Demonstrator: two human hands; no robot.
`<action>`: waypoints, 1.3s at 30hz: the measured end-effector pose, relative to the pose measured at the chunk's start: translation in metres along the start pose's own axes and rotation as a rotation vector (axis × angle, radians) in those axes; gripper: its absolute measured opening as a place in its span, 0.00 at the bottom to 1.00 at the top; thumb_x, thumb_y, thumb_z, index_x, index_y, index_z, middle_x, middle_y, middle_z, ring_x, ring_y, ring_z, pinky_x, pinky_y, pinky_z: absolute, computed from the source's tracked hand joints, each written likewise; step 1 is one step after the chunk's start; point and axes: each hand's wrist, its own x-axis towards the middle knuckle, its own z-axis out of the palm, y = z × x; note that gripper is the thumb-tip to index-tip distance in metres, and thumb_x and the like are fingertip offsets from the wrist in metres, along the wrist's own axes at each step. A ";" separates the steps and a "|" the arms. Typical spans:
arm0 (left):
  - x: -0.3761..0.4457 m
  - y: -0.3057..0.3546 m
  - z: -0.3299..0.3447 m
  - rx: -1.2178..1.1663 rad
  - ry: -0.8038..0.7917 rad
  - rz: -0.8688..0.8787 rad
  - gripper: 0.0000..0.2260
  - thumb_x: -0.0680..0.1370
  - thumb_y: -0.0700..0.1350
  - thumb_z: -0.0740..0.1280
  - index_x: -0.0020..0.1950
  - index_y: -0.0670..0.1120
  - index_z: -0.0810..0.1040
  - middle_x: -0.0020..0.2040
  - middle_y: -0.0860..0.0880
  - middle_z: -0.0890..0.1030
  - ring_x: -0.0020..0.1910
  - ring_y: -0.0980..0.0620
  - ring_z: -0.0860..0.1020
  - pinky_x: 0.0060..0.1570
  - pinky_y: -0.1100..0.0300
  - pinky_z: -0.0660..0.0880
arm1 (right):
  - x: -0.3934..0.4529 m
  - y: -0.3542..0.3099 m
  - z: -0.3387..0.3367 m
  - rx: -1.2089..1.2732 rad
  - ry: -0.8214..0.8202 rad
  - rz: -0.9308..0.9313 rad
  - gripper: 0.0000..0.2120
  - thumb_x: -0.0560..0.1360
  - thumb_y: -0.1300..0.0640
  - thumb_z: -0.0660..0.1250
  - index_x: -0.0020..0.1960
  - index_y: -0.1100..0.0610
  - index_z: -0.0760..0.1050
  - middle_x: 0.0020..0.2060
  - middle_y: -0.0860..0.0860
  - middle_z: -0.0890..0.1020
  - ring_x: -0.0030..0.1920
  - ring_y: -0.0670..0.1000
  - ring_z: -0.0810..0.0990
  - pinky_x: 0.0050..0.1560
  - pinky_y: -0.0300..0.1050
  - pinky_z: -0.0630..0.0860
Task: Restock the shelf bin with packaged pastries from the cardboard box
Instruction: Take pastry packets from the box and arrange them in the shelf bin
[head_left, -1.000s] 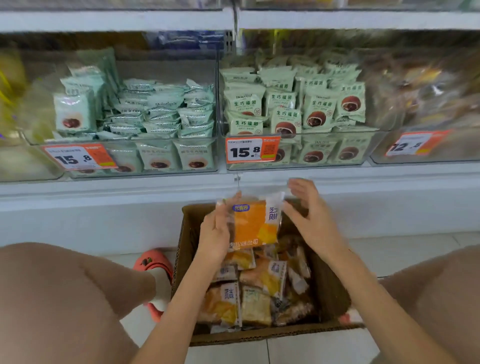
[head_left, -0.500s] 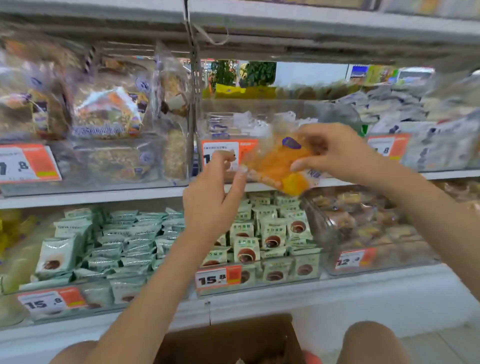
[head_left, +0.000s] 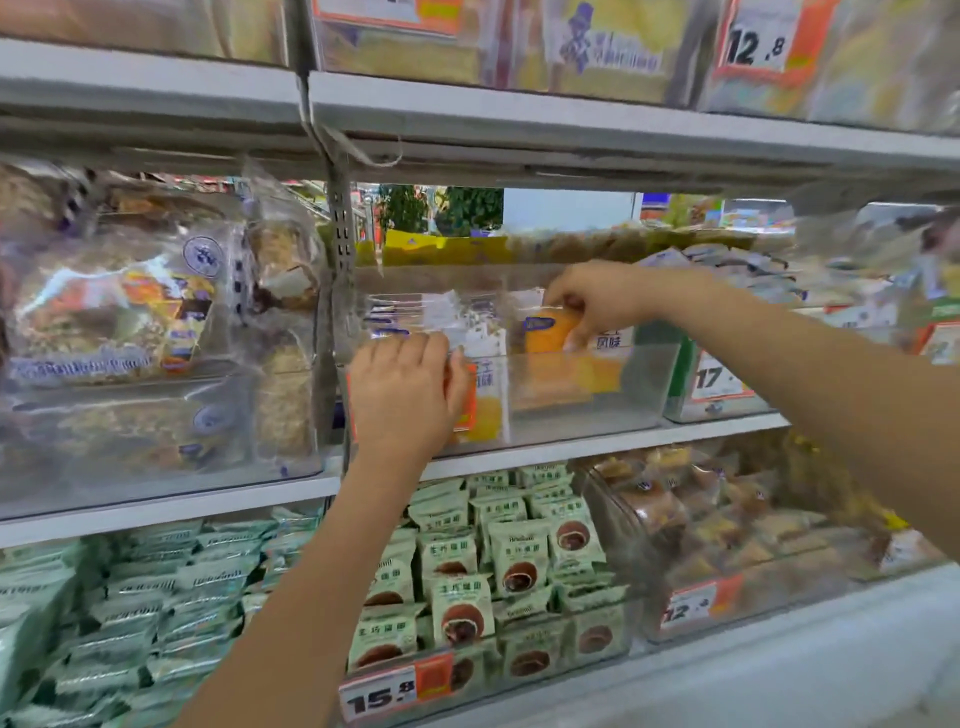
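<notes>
A: Nearest us on the low shelf sit the pale green snack packs with brown rounds (head_left: 462, 582) — not our job. What's above them?

B: The clear plastic shelf bin (head_left: 582, 400), on the middle shelf. Our left hand (head_left: 402, 389) rests on its near left rim, fingers curled over the front wall and the orange price tag; whether they truly grip the rim, we cannot tell.

A: And the right hand (head_left: 602, 299)?

B: Farther in, over the bin's right half, pinching the top edge of the orange-and-clear packaged pastry (head_left: 550, 338), which stands upright and partly inside the bin. A second pack of the same kind (head_left: 488, 405) stands at the front, beside our left hand.

A: So we judge this the placing step.

B: Yes — next we would lower the pack until it sits, let go, then reach down for another. The cardboard box is out of view here.

A: Beyond, through the shelf gap, blurred store and greenery (head_left: 441, 208).
</notes>
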 end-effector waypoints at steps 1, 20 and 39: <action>-0.001 -0.001 0.001 -0.002 0.014 0.001 0.13 0.78 0.47 0.59 0.38 0.44 0.77 0.33 0.47 0.78 0.32 0.45 0.75 0.40 0.54 0.63 | 0.005 0.000 0.009 0.030 -0.005 -0.004 0.19 0.64 0.55 0.79 0.42 0.51 0.68 0.32 0.42 0.69 0.34 0.46 0.68 0.31 0.37 0.61; -0.004 -0.003 -0.018 -0.185 -0.195 0.044 0.16 0.79 0.47 0.56 0.54 0.40 0.79 0.54 0.42 0.81 0.54 0.43 0.78 0.59 0.51 0.64 | -0.012 -0.003 0.015 0.129 0.142 0.119 0.20 0.67 0.50 0.76 0.54 0.52 0.71 0.51 0.53 0.76 0.53 0.55 0.75 0.50 0.47 0.71; -0.451 -0.009 -0.205 -0.333 -1.746 -0.939 0.17 0.79 0.40 0.60 0.67 0.39 0.66 0.66 0.40 0.71 0.63 0.39 0.72 0.59 0.53 0.71 | -0.223 -0.254 0.446 0.758 -0.816 0.194 0.19 0.78 0.54 0.64 0.67 0.57 0.68 0.56 0.54 0.76 0.54 0.53 0.75 0.49 0.44 0.73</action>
